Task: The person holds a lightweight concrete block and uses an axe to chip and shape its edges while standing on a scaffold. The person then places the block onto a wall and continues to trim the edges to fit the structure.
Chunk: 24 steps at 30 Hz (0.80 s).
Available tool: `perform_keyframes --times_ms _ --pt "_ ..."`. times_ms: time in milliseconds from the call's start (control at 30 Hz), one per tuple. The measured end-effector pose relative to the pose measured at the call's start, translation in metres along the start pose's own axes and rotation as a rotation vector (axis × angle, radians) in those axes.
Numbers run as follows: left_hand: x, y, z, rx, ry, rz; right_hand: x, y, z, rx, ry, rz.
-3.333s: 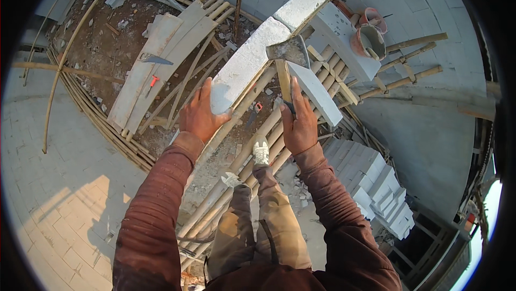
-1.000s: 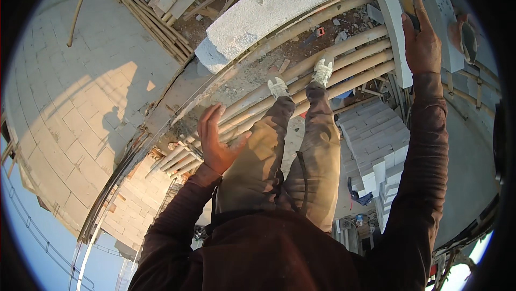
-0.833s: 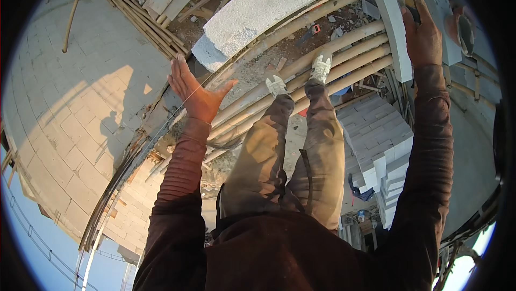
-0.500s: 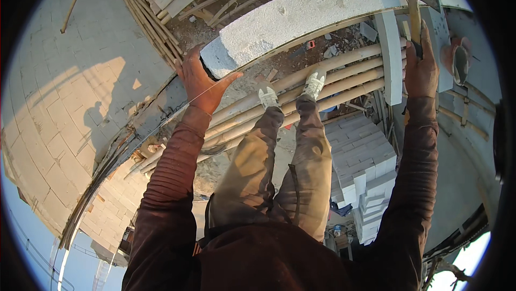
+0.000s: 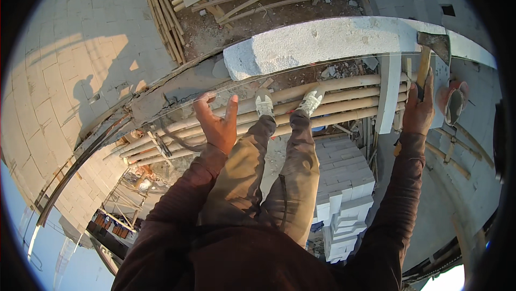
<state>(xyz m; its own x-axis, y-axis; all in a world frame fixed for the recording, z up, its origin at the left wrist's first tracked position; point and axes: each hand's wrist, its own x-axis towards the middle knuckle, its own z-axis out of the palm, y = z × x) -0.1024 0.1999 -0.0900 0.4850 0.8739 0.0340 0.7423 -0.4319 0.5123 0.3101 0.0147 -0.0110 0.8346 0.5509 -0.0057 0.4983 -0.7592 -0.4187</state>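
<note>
Hammer [image 5: 431, 54] first: your right hand [image 5: 418, 109] is wrapped shut around the lower end of its wooden handle, with the rusty steel head up against the far end of the long pale block [image 5: 344, 43]; held that way, low on the handle, the tool looks ready to tap the block along its course rather than to strike it hard. Your left hand [image 5: 217, 124] is empty, fingers spread and palm turned inward, hanging in the air just short of the block's near end and touching nothing; it reads as a hand kept free to steady or nudge that end. The block lies across the top of the wall, just beyond the bamboo poles [image 5: 322, 105] of the scaffold on which your two pale shoes [image 5: 287, 100] stand; a second narrow white block [image 5: 388, 94] lies across the poles beside your right hand, and a small reddish bucket [image 5: 451, 103] sits just right of the hammer; a stack of white blocks [image 5: 344, 183] shows far below between your legs.

Against half a second ago, your left hand has come off the block's near corner, where it was cupped, and now hovers lower; your right hand keeps its grip on the hammer in much the same place.
</note>
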Motion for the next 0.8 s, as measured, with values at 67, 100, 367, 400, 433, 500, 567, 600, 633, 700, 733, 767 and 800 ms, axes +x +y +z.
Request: perform_keyframes --times_ms 67,100,367,400,433,500,567,600,633,700,733,767,800 --pt "-0.015 0.016 0.000 -1.026 -0.216 -1.035 0.001 0.012 0.000 -0.103 0.067 -0.091" --pt "-0.014 0.018 0.007 -1.031 -0.207 -1.045 0.001 0.009 0.001 -0.105 0.060 -0.102" --pt "0.018 -0.011 0.047 -1.822 -0.154 -0.989 0.002 -0.006 -0.003 -0.047 0.041 -0.135" --pt "0.019 -0.011 0.050 -1.833 -0.129 -0.962 0.002 -0.007 -0.003 -0.051 0.036 -0.138" --pt "0.018 -0.012 0.052 -1.842 -0.104 -0.935 0.002 -0.008 -0.004 -0.043 0.015 -0.085" --pt "0.017 -0.013 0.052 -1.847 -0.089 -0.943 0.001 -0.013 -0.005 -0.037 -0.008 -0.033" --pt "0.016 -0.014 0.052 -1.851 -0.073 -0.947 0.000 -0.023 -0.008 -0.029 -0.100 0.134" --pt "0.015 -0.015 0.056 -1.879 -0.075 -0.940 0.002 -0.014 -0.007 -0.033 -0.097 0.130" --pt "0.015 -0.013 0.058 -1.908 -0.080 -0.933 0.004 0.001 -0.005 -0.014 -0.030 -0.001" --pt "0.014 -0.011 0.058 -1.906 -0.084 -0.928 0.007 0.015 -0.004 0.003 0.035 -0.133" --pt "0.014 -0.010 0.056 -1.899 -0.086 -0.924 0.007 0.015 -0.003 -0.007 0.025 -0.128" --pt "0.015 -0.010 0.055 -1.901 -0.087 -0.927 0.007 0.014 -0.003 -0.018 0.016 -0.124" --pt "0.016 -0.010 0.055 -1.904 -0.080 -0.934 0.007 0.013 -0.004 -0.021 0.017 -0.123"
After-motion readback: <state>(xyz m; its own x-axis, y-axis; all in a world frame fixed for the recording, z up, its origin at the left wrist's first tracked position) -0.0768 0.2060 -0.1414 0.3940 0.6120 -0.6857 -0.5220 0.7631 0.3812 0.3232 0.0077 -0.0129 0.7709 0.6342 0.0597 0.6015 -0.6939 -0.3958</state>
